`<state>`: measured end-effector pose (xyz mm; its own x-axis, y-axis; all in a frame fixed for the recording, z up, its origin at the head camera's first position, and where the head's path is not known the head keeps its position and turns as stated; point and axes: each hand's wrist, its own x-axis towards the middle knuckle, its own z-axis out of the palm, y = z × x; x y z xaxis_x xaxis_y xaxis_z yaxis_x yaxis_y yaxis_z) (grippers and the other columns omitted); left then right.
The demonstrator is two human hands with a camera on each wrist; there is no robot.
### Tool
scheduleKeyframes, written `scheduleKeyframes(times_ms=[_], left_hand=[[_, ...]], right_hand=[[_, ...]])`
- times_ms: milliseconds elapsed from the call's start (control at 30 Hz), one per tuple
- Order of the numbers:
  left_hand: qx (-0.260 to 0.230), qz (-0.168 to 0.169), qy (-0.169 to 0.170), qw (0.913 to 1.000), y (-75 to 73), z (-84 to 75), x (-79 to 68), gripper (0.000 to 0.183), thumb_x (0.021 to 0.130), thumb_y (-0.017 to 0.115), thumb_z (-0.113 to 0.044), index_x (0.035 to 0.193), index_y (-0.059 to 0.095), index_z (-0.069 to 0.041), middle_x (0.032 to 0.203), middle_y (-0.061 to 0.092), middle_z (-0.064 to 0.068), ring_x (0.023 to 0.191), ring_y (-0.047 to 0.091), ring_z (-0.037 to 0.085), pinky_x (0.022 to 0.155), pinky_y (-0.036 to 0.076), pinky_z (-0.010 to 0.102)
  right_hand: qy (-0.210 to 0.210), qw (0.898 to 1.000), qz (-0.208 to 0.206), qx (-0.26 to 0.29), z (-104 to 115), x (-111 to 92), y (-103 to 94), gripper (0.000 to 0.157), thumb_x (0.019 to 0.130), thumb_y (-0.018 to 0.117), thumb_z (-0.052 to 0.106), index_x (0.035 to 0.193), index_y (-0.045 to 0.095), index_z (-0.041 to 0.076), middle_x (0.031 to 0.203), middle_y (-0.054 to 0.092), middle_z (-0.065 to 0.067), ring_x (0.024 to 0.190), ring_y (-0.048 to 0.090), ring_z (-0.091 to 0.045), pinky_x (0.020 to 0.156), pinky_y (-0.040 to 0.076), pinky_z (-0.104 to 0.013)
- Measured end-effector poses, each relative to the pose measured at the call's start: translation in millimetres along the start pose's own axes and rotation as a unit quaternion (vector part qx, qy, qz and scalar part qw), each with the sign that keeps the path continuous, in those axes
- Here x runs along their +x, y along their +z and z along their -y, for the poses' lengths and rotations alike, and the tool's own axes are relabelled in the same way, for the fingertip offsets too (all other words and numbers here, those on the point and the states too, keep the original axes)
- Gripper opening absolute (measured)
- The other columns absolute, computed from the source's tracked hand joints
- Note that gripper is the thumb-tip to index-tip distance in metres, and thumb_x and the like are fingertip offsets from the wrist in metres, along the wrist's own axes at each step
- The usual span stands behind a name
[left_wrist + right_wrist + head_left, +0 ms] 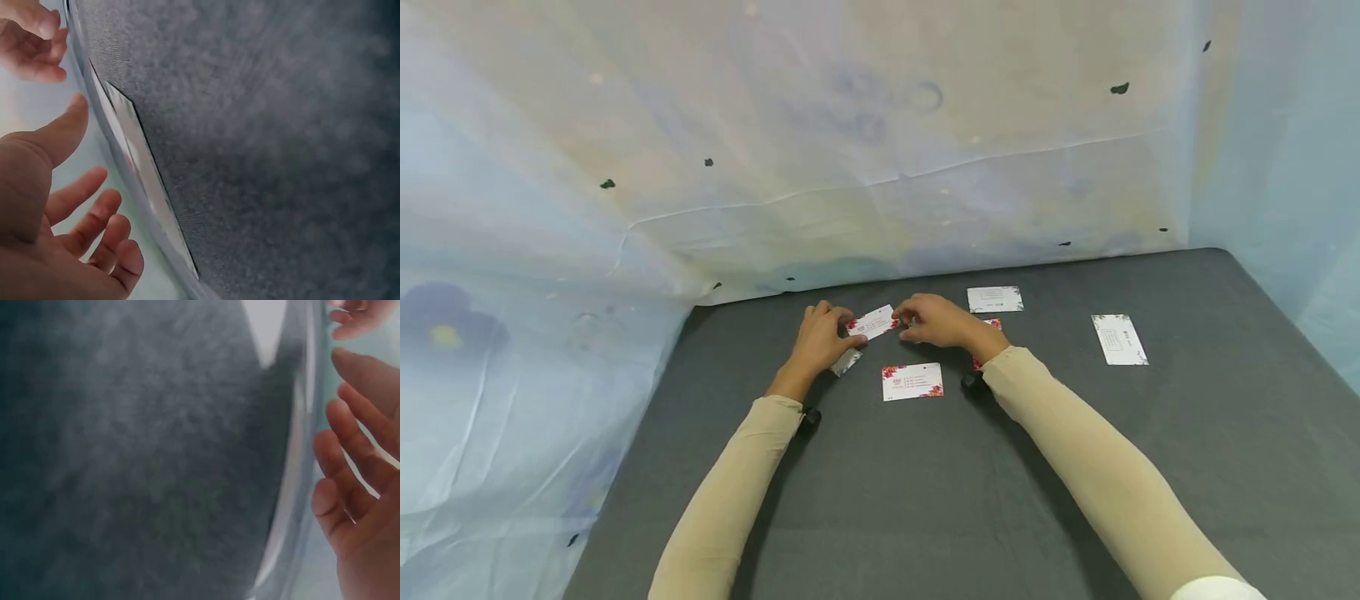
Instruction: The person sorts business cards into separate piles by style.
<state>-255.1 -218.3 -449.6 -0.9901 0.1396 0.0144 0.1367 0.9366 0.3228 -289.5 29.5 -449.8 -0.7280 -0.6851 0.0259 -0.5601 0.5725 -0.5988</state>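
A small white card with red floral corners (872, 322) lies slightly turned on the grey table, between the two hands. At its left end is my left hand (822, 337), thumb and fingers spread to either side of the card's corner. My right hand (931, 320) is at the card's right end, its fingers loosely bent. Both wrist views show a gap between thumb and fingers, with no card in it: the left hand (69, 212) and the right hand (359, 462). Partly hidden beside the left hand is a grey-white card (847, 362).
Nearer to me lies another red-flowered card (912, 382). A further red-cornered card (992, 322) is mostly covered by the right wrist. White cards with grey corners lie behind it (995, 299) and at the right (1120, 340). A patterned cloth wall (880, 192) borders the table.
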Motion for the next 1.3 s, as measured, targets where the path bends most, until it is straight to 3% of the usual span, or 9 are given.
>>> scheduleKeyframes(times_ms=[267,567,933,1100,1300], left_hand=[[0.023,0.039,-0.007,0.9989,8.3,-2.2,11.6,0.067,0.086,0.074,-0.049,0.139,0.058,-0.011,0.135,0.048,0.016,0.125,0.039,0.035,0.105,0.034,0.053],[-0.002,0.046,-0.016,0.9988,7.3,-6.3,15.7,0.056,0.085,0.078,-0.044,0.131,0.065,-0.014,0.137,0.049,0.015,0.126,0.038,0.035,0.101,0.031,0.054],[-0.040,0.046,-0.052,0.9968,8.2,0.9,18.1,0.052,0.081,0.082,-0.039,0.124,0.064,-0.015,0.138,0.042,0.015,0.122,0.033,0.034,0.101,0.027,0.057],[-0.054,0.042,-0.039,0.9969,8.2,1.1,17.5,0.052,0.081,0.083,-0.037,0.122,0.060,-0.015,0.127,0.049,0.011,0.117,0.037,0.031,0.097,0.027,0.056],[-0.069,0.036,-0.023,0.9967,8.6,2.4,16.8,0.055,0.081,0.083,-0.035,0.126,0.059,-0.016,0.118,0.052,0.009,0.111,0.040,0.029,0.092,0.027,0.052]], right_hand=[[0.024,0.999,-0.010,-0.020,-3.6,10.5,1.0,0.047,0.095,0.069,0.026,0.138,0.059,0.011,0.125,0.060,-0.014,0.119,0.052,-0.031,0.105,0.042,-0.048],[0.051,0.996,-0.004,-0.077,-1.6,15.9,2.5,0.053,0.093,0.071,0.034,0.142,0.056,0.018,0.133,0.053,-0.010,0.122,0.045,-0.031,0.106,0.037,-0.050],[0.066,0.995,0.009,-0.080,1.2,22.8,5.6,0.058,0.093,0.071,0.036,0.144,0.053,0.017,0.140,0.051,-0.012,0.130,0.041,-0.033,0.111,0.034,-0.052],[0.061,0.995,0.005,-0.073,-0.6,26.7,5.2,0.061,0.091,0.073,0.034,0.145,0.051,0.014,0.129,0.058,-0.010,0.122,0.045,-0.031,0.106,0.037,-0.049],[0.051,0.998,0.004,-0.021,-0.1,26.9,2.4,0.062,0.089,0.076,0.026,0.144,0.052,0.009,0.128,0.059,-0.014,0.120,0.047,-0.033,0.107,0.036,-0.049]])
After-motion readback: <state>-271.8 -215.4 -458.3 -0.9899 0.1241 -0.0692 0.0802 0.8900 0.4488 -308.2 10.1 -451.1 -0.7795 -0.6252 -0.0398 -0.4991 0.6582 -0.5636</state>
